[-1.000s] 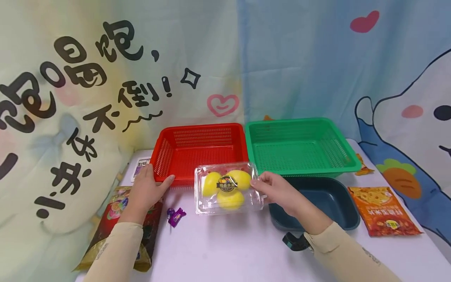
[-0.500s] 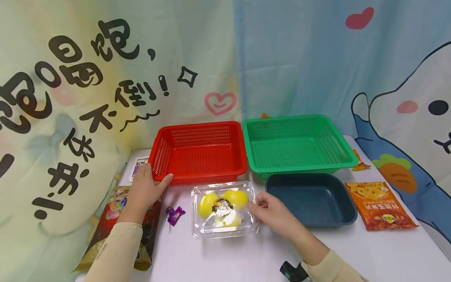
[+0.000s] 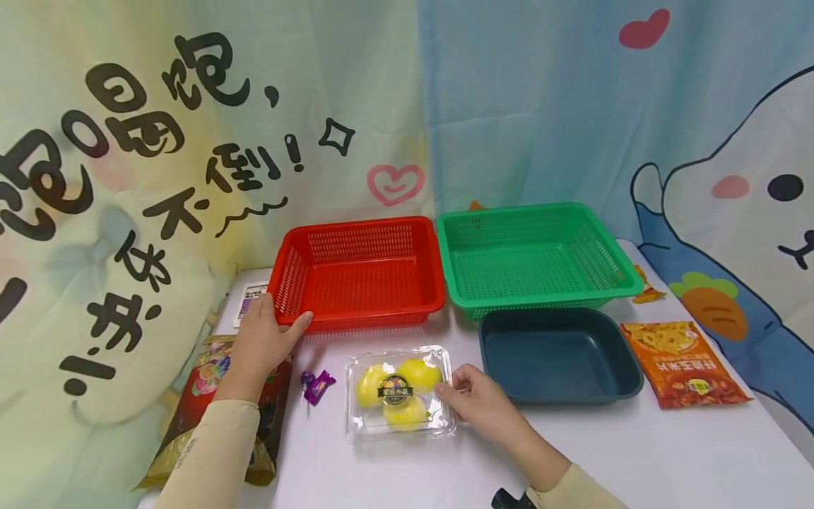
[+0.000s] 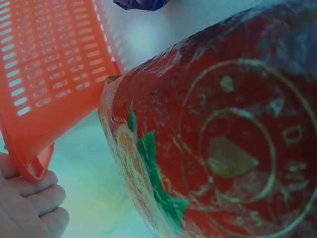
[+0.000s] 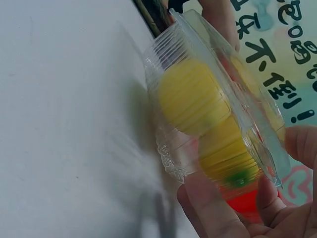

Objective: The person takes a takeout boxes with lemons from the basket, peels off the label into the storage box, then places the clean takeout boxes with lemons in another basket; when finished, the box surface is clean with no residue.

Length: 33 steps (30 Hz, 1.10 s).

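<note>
My right hand (image 3: 480, 403) pinches the right edge of a clear plastic fruit box (image 3: 399, 392) with several yellow fruits inside and a dark label on its lid. In the right wrist view, thumb and fingers grasp one end of the box (image 5: 198, 99) low over the white table; whether it touches cannot be told. My left hand (image 3: 261, 343) holds the front left corner of the red basket (image 3: 362, 322), its thumb along the front rim. The left wrist view has its fingers (image 4: 42, 191) curled against that corner. The basket holds nothing visible.
A green basket (image 3: 540, 300) stands beside the red one, behind a dark blue tray (image 3: 562, 392). An orange snack bag (image 3: 687, 364) lies right; a red and gold bag (image 3: 206, 396) lies under my left forearm. Purple-wrapped sweets (image 3: 318, 387) are near the fruit box.
The fruit box has come down and toward me from in front of the red basket, my right hand moving with it. My left hand keeps its place on the basket corner.
</note>
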Each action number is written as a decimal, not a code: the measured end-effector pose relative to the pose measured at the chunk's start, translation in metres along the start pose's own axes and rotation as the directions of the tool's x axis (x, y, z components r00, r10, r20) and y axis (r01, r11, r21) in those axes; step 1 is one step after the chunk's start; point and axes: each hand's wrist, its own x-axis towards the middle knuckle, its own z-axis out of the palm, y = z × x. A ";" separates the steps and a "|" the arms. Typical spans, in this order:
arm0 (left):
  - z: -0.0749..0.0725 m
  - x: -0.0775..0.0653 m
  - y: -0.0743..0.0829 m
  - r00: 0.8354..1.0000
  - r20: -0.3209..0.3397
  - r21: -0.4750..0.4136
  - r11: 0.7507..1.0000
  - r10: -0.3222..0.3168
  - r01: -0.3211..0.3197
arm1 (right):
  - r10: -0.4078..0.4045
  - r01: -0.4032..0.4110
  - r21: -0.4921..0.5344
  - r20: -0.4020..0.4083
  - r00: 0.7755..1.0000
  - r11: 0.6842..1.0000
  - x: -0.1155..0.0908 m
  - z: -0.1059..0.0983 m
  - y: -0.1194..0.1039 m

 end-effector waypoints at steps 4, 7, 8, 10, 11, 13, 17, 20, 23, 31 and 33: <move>-0.001 0.000 0.000 1.000 0.008 -0.010 1.000 0.003 -0.003 | -0.017 0.017 0.002 -0.007 1.000 1.000 0.004 0.004 0.003; 0.000 -0.001 -0.001 1.000 0.006 -0.015 1.000 0.005 -0.005 | -0.017 0.017 -0.008 -0.031 0.999 1.000 0.006 0.005 0.006; 0.000 -0.001 -0.001 1.000 0.003 -0.017 1.000 0.005 -0.005 | -0.016 0.015 -0.009 -0.038 0.999 1.000 0.007 0.005 0.006; 0.001 -0.001 -0.002 1.000 -0.004 -0.019 1.000 0.005 -0.005 | -0.018 0.017 -0.010 -0.050 0.999 1.000 0.008 0.006 0.007; 0.000 -0.001 -0.002 1.000 -0.007 -0.020 1.000 0.005 -0.005 | -0.018 0.018 -0.010 -0.056 0.998 1.000 0.008 0.006 0.007; 0.000 0.000 -0.002 1.000 -0.014 -0.023 1.000 0.008 -0.008 | -0.019 0.019 -0.003 -0.061 0.998 1.000 0.009 0.007 0.008; 0.000 0.000 -0.002 1.000 -0.022 -0.026 1.000 0.011 -0.012 | -0.005 0.006 0.010 -0.071 0.997 1.000 0.011 0.010 0.011; 0.001 0.000 -0.002 1.000 -0.021 -0.030 0.999 0.010 -0.011 | 0.009 -0.008 0.015 -0.090 0.996 1.000 0.013 0.012 0.013; 0.001 0.001 -0.002 1.000 -0.021 -0.029 1.000 0.006 -0.006 | 0.015 -0.012 0.029 -0.102 0.995 1.000 0.013 0.014 0.015; 0.001 0.000 -0.002 1.000 -0.019 -0.048 0.999 -0.015 0.014 | 0.044 -0.035 0.073 -0.122 0.992 0.997 0.013 0.018 0.020; 0.002 -0.001 -0.002 1.000 -0.018 -0.065 0.998 -0.023 0.022 | 0.046 -0.035 0.082 -0.126 0.991 0.996 0.013 0.019 0.020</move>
